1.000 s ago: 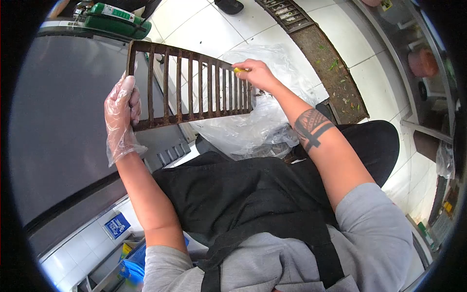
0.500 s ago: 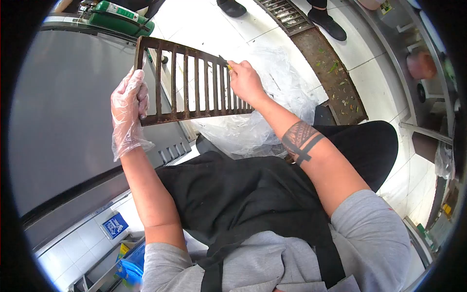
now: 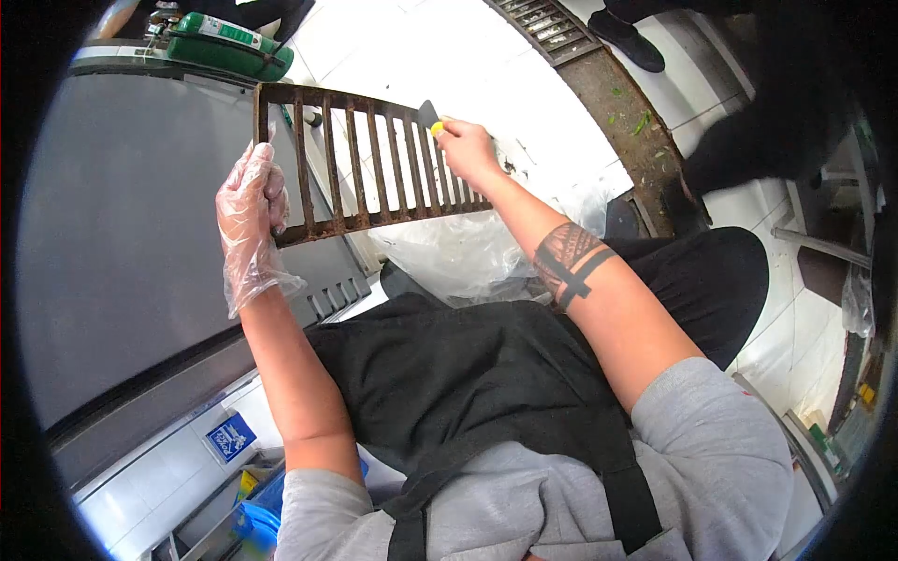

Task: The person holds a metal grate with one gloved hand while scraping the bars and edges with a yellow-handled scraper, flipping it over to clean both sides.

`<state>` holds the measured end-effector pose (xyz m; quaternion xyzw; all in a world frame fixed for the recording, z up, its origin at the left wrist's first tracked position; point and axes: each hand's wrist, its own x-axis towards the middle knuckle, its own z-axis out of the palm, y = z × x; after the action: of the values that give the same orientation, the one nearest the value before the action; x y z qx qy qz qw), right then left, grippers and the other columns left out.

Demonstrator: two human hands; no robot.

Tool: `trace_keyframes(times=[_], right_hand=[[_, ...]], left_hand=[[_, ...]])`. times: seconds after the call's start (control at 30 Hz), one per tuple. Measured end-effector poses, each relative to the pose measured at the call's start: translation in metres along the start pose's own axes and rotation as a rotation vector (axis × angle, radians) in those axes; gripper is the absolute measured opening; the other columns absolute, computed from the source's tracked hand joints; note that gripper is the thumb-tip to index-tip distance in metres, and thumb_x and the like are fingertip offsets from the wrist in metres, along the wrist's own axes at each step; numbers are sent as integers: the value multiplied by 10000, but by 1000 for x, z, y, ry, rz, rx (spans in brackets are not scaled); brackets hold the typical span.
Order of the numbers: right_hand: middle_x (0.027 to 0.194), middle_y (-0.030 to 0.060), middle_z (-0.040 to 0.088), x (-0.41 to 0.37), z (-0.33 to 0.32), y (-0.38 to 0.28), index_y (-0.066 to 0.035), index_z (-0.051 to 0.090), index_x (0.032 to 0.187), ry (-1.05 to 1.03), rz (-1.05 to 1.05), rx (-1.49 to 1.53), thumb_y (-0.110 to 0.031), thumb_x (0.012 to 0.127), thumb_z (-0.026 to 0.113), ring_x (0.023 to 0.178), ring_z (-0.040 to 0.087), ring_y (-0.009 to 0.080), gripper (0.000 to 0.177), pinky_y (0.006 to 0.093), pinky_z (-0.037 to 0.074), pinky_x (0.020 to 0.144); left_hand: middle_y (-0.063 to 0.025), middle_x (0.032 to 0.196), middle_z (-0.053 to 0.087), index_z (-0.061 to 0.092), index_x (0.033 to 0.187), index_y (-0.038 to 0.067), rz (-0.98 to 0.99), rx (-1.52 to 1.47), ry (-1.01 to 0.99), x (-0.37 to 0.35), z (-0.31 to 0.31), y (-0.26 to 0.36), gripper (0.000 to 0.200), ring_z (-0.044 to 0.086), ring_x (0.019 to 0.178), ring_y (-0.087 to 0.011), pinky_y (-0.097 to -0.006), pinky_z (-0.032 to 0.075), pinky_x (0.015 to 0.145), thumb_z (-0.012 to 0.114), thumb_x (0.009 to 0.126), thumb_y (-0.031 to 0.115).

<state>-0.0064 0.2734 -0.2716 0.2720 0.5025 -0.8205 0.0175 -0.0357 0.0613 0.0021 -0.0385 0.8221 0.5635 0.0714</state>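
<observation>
A rusty grate is being held up above the lap, over a clear plastic bag and beside a grey steel counter. Its near left corner is being gripped by the gloved left hand, with the fingers closed round the frame. A yellow-handled scraper is being clasped tightly in the bare right hand and pressed against the far bars.

Single head cam, fisheye, dark vignette round the edges. Looks steeply down and forward, close on the grate. Nearer than the grate: wearer's apron. Beyond it: tiled floor. Left of it: bench.
</observation>
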Motion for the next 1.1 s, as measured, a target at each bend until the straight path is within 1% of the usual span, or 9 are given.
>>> trace_keyframes(times=[0.07, 0.13, 0.2, 0.23, 0.37, 0.53, 0.6, 0.63, 1.1], right_hand=[[725, 46, 633, 21, 11, 32, -90, 724, 1314, 391, -866, -626, -161, 1005, 636, 542, 568, 113, 329, 308, 442, 413], [670, 39, 612, 8, 21, 16, -73, 768, 1198, 416, -746, -594, -159, 1002, 628, 547, 576, 104, 256, 308, 444, 419], [796, 57, 628, -9, 18, -15, -20, 688, 1319, 41, -34, -19, -204, 1011, 606, 598, 558, 111, 368, 267, 437, 445], [746, 50, 627, -6, 15, -18, -38, 730, 1083, 8, 15, 40, -175, 1015, 612, 547, 562, 123, 193, 292, 412, 411], [808, 69, 631, -4, 1, -18, -39, 695, 1112, -153, 166, 334, -170, 1029, 587, 550, 552, 124, 189, 279, 394, 406], [859, 134, 708, 1, 6, -7, -27, 722, 1195, -59, 40, 76, -195, 1012, 602, 638, 664, 219, 276, 351, 518, 512], [1025, 240, 753, 0, 8, -6, -14, 728, 1220, 267, -456, -508, -218, 985, 620, 878, 749, 363, 329, 424, 597, 778], [1146, 269, 708, -6, 6, -13, -12, 729, 1204, 230, -342, -474, -238, 971, 627, 1100, 703, 409, 340, 432, 544, 987], [1041, 183, 734, -3, -13, -8, -127, 742, 1267, 140, -537, -635, -227, 967, 676, 983, 719, 352, 324, 432, 560, 895]], left_hand=[[65, 637, 472, 685, 1230, 81, -11, -10, -18, -1, 4, -1, 323, 397, 450, -49, -235, 293, 398, 695, 1024, 330], [60, 654, 482, 692, 1285, 57, 3, -16, 27, -7, 9, 0, 364, 404, 455, -36, -227, 298, 397, 698, 1023, 309], [61, 654, 483, 692, 1279, 59, -2, -45, 8, -6, 7, -1, 357, 407, 460, -35, -229, 301, 397, 699, 1023, 308], [61, 655, 484, 693, 1273, 60, -8, -76, -15, -6, 6, -1, 351, 410, 464, -34, -231, 305, 398, 699, 1024, 307], [60, 654, 484, 697, 1236, 62, -6, -69, -36, -9, 8, 2, 329, 407, 461, -34, -234, 311, 400, 700, 1023, 312], [60, 647, 480, 686, 1191, 61, -36, -58, 35, -9, 11, 1, 307, 402, 454, -38, -232, 303, 402, 689, 1026, 321], [59, 649, 480, 684, 1192, 59, -38, -47, 31, -11, 11, 2, 310, 403, 454, -40, -231, 302, 404, 686, 1028, 322], [59, 651, 481, 682, 1194, 57, -37, -35, 25, -11, 11, 4, 313, 404, 454, -41, -229, 301, 406, 683, 1029, 322], [73, 668, 476, 687, 1209, 50, 35, 39, -18, -16, 11, 7, 358, 402, 477, -25, -209, 324, 409, 703, 1019, 352]])
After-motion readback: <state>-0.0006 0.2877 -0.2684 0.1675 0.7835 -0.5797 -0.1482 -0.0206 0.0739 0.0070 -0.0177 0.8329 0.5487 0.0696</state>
